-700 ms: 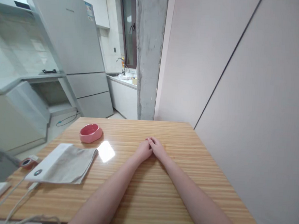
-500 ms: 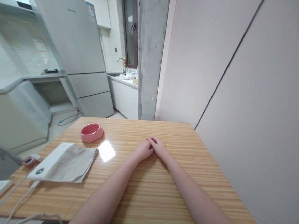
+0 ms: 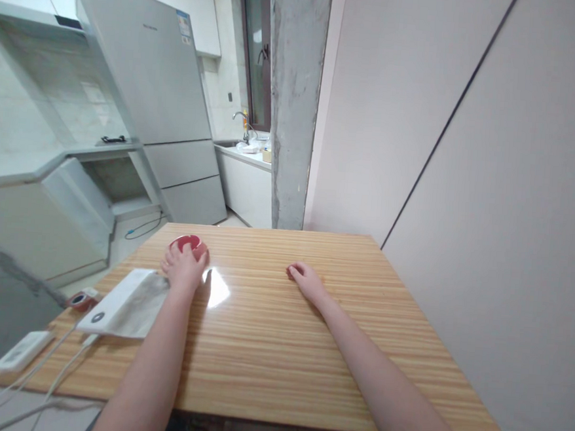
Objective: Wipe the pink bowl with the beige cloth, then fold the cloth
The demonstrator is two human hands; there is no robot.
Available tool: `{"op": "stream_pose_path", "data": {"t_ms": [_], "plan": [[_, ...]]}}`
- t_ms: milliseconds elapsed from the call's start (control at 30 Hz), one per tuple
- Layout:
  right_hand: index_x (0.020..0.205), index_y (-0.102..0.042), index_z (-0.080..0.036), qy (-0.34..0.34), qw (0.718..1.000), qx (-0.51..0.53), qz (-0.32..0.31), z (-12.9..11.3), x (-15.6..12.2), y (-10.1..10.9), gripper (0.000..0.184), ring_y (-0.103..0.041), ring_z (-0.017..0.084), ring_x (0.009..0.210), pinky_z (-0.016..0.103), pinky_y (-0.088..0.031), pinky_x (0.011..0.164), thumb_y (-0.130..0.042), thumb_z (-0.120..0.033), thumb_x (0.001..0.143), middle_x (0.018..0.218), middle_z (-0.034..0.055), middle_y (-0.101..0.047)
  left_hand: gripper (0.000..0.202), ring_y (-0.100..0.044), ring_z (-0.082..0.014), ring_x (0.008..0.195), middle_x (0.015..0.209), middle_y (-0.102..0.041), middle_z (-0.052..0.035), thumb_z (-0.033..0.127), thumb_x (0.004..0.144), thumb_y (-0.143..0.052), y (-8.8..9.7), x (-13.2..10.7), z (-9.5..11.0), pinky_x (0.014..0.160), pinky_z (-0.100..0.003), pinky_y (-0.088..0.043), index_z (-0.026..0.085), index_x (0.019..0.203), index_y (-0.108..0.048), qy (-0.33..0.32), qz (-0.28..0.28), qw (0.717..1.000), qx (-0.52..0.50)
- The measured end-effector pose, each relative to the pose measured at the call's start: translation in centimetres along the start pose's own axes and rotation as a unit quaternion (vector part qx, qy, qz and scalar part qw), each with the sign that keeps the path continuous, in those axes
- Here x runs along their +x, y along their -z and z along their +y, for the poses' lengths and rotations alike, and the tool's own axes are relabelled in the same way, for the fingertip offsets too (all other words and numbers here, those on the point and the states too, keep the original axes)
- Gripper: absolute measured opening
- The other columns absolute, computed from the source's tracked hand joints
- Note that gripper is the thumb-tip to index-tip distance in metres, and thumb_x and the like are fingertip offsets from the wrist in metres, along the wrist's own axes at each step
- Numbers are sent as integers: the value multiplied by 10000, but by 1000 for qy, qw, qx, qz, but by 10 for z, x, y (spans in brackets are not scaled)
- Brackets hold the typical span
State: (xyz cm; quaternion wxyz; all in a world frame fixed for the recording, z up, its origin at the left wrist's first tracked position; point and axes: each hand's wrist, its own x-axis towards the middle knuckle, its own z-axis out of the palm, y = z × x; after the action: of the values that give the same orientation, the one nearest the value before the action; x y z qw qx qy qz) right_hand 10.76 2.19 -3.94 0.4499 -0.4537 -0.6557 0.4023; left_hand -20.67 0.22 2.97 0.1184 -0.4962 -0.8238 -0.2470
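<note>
One pink bowl sits close to the far left edge of the wooden table. The left hand is spread over its near rim, touching; I cannot tell whether it grips. Right of the bowl, well apart, the right hand rests curled, holding nothing, with bare wood around it. Nearer than the bowl, just left, lies one folded cloth.

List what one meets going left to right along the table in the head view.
From the left: white box → small red round object → folded grey cloth → left hand laid over the pink bowl → right hand.
</note>
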Motion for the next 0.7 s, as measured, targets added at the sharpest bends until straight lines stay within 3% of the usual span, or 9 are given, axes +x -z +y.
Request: {"op": "stream_pose_path", "data": {"t_ms": [67,167,300,400,500,600,700], "plan": [[684,-589,-198,-5,1000,16,0,-1,0,0,327,-558,168,689,305,-455,686,-505,-506,757,675,17,-609,458,-211,-373,1335,1394,-328,-216,438,793,-512,-14,1,-14,1011,-549,-306,122,1121,-551,-10,-11,1000,-16],[683,-598,-193,-22,998,67,2,-4,-1,-1,408,-573,165,684,308,-470,674,-503,-585,742,699,32,-624,353,-256,-332,1309,1324,-377,-196,356,799,-509,-26,7,-23,1057,-504,-294,110,1042,-583,-29,11,998,-55],[677,-593,-189,-61,988,133,43,-8,1,-1,521,-585,168,639,305,-478,600,-470,-694,710,686,52,-630,264,-356,-307,1237,1221,-435,-181,292,776,-544,-22,10,-13,1092,-460,-279,102,952,-596,-76,50,988,-121],[733,-584,-189,-40,981,132,136,-12,1,0,500,-612,196,718,332,-500,643,-453,-671,743,749,76,-645,188,-367,-298,1234,1208,-457,-156,260,769,-559,-12,-4,20,1093,-462,-289,137,910,-586,-169,54,965,-195],[964,-583,-178,28,975,89,202,-15,-1,2,435,-610,219,923,377,-500,811,-493,-569,796,986,117,-649,93,-398,-283,1227,1215,-471,-135,224,775,-562,-10,-33,72,1072,-464,-332,167,848,-565,-267,2,925,-269],[1246,-455,-196,79,974,49,208,-15,-4,2,539,-541,230,1121,413,-449,949,-535,-504,811,1277,142,-529,58,-426,-264,1222,1203,-492,-127,188,763,-584,-18,-67,120,1061,-451,-364,175,760,-528,-330,-66,881,-333],[1329,-382,-205,107,975,4,193,-13,-6,0,603,-465,237,1231,433,-378,1040,-551,-476,817,1365,139,-453,64,-408,-265,1256,1207,-498,-121,157,749,-601,-27,-91,145,1077,-479,-351,171,773,-544,-365,-110,852,-359]]}}
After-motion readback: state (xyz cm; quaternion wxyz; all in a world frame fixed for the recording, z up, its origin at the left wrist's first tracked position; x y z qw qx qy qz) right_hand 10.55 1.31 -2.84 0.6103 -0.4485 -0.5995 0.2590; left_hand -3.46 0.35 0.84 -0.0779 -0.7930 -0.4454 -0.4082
